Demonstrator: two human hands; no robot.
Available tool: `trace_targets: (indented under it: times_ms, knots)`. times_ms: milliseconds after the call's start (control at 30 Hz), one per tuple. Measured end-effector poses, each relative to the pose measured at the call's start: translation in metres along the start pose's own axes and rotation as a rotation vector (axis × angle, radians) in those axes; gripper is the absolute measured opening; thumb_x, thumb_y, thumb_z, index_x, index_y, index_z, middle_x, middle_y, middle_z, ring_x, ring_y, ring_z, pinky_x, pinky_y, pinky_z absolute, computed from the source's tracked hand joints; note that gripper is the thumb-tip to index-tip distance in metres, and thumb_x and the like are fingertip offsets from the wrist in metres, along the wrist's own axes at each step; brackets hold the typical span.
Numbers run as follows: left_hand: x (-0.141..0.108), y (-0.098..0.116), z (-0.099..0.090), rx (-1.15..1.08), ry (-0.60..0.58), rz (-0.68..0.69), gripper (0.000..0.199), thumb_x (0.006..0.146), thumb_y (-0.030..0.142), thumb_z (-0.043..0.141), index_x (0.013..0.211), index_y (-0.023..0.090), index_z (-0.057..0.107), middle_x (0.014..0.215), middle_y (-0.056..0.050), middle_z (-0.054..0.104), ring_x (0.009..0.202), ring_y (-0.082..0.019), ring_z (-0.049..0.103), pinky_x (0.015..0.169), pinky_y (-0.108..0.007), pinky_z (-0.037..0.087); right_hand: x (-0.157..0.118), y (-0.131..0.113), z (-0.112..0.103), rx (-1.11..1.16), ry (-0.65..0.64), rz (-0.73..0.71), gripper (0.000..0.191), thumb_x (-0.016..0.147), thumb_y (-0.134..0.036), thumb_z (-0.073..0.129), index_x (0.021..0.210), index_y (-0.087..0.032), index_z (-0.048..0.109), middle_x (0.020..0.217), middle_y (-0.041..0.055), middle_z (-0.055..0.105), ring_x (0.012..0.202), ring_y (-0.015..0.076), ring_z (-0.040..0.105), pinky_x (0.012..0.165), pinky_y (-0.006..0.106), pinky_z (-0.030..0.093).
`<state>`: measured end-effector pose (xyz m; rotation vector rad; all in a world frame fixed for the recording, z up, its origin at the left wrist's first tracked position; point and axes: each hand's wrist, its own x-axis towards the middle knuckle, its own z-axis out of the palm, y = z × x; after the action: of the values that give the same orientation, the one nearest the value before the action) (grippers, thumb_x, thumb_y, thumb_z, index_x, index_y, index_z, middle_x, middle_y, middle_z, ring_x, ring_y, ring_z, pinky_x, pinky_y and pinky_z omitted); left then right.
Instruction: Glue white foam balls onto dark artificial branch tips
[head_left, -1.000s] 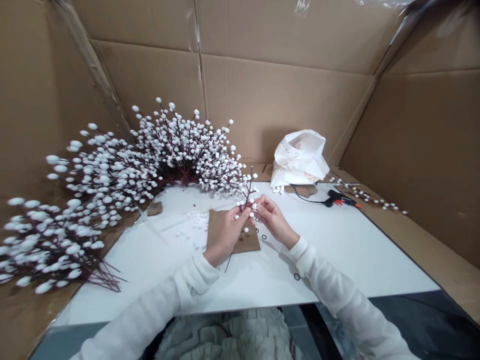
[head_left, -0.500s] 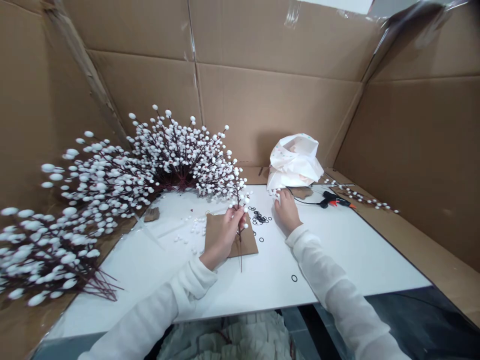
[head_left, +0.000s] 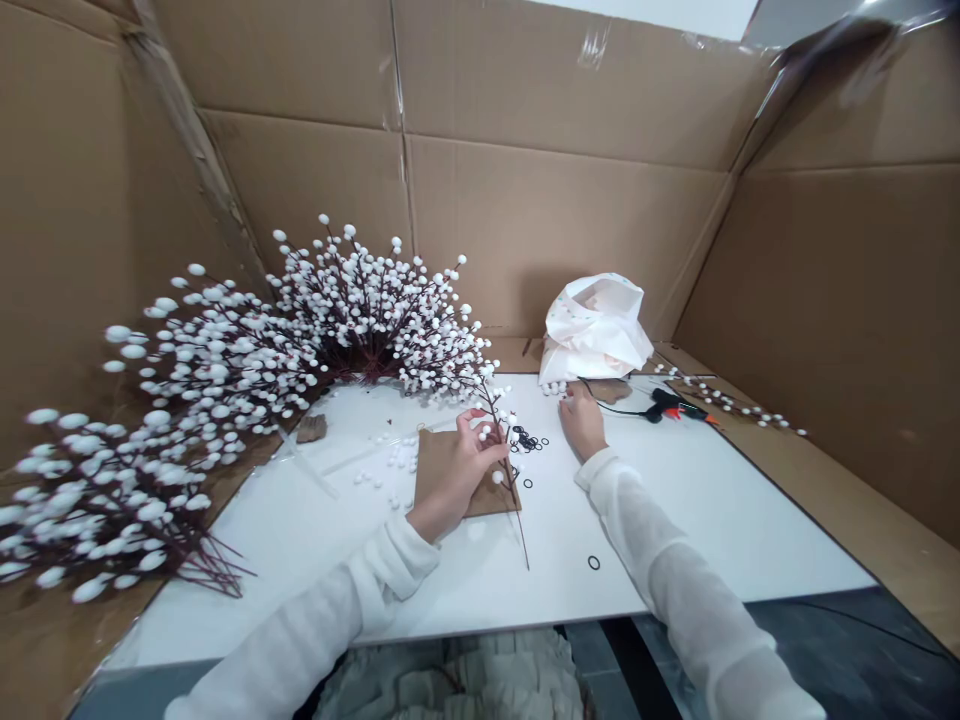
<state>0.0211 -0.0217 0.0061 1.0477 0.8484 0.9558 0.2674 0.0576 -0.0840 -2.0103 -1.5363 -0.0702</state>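
Note:
Over a brown cardboard square [head_left: 435,470], my left hand [head_left: 469,460] holds one thin berry stem [head_left: 517,505] between thumb and fingers. White balls dot the stem, and its bare lower end slants down to the right. My right hand [head_left: 581,420] reaches to a small group of white balls [head_left: 553,388] before the white bag [head_left: 596,330]; its fingers are bent together, and whatever they hold is too small to make out. Black rings [head_left: 528,440] lie between my hands. More white balls [head_left: 403,455] are scattered left of the cardboard square.
Large bunches of white-berry stems [head_left: 367,310] fill the back and left. A black glue gun [head_left: 667,405] with a cord lies at the right, near a loose berry branch [head_left: 735,400]. Cardboard walls [head_left: 562,200] surround the white board [head_left: 720,520].
The stem in my left hand has tilted, its lower end swinging right, and the fingers have spread somewhat. My right hand stays by the white balls. The view has shifted slightly.

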Motion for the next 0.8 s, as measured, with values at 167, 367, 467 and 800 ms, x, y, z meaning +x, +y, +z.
trace_targets:
  times_ms: [167, 367, 467, 800]
  knots:
    - [0.001, 0.001, -0.002, -0.121, -0.056, -0.060, 0.022, 0.073, 0.034, 0.054, 0.084, 0.024, 0.039, 0.075, 0.004, 0.051, 0.065, -0.005, 0.049, 0.058, -0.013, 0.041, 0.003, -0.001, 0.000, 0.025, 0.000, 0.034, 0.025, 0.082, -0.017, 0.044, 0.103, -0.011, 0.055, 0.093, 0.0126, 0.059, 0.085, 0.0227, 0.052, 0.073, 0.031, 0.034]
    - [0.004, -0.006, -0.002, -0.064, -0.049, -0.090, 0.033, 0.072, 0.050, 0.060, 0.085, 0.026, 0.042, 0.074, 0.006, 0.047, 0.055, -0.003, 0.047, 0.045, -0.011, 0.034, 0.004, -0.007, -0.005, 0.173, 0.041, -0.008, 0.029, 0.082, -0.015, 0.040, 0.106, -0.011, 0.056, 0.103, 0.0154, 0.057, 0.095, 0.0244, 0.050, 0.083, 0.034, 0.035]
    - [0.005, -0.005, -0.003, -0.057, -0.048, -0.078, 0.029, 0.072, 0.046, 0.061, 0.085, 0.025, 0.045, 0.074, 0.006, 0.049, 0.053, -0.004, 0.047, 0.045, -0.012, 0.033, 0.002, -0.013, -0.007, 0.314, 0.065, -0.058, 0.028, 0.085, -0.018, 0.035, 0.099, -0.012, 0.058, 0.107, 0.0147, 0.055, 0.103, 0.0228, 0.048, 0.094, 0.034, 0.033]
    - [0.011, -0.001, -0.013, -0.527, -0.341, -0.198, 0.011, 0.067, 0.014, 0.054, 0.076, 0.018, 0.049, 0.067, 0.002, 0.044, 0.059, -0.006, 0.046, 0.057, -0.017, 0.041, -0.043, -0.087, -0.030, 0.973, -0.359, -0.046, 0.036, 0.090, -0.050, 0.030, 0.087, -0.018, 0.044, 0.061, -0.0019, 0.039, 0.050, 0.0107, 0.037, 0.048, 0.024, 0.031]
